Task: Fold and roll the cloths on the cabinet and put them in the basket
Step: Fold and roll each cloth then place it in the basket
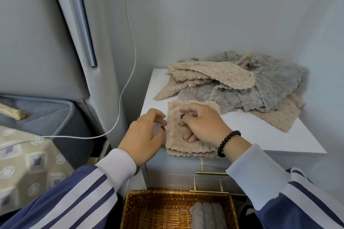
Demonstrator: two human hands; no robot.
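Beige and folded, the cloth (178,135) lies at the front left corner of the white cabinet (260,135), directly under the right hand (202,124), whose curled fingers pinch its top layer. The left hand (145,132) hovers at its left edge, fingers loosely curled, holding nothing. Below, the wicker basket (130,208) holds grey rolls (206,215).

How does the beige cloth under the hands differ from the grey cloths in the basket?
The beige cloth lies folded flat on the cabinet; the grey cloths are rolled and sit side by side in the basket. The right hand rests on the beige cloth; nothing touches the grey ones. Both look fluffy.
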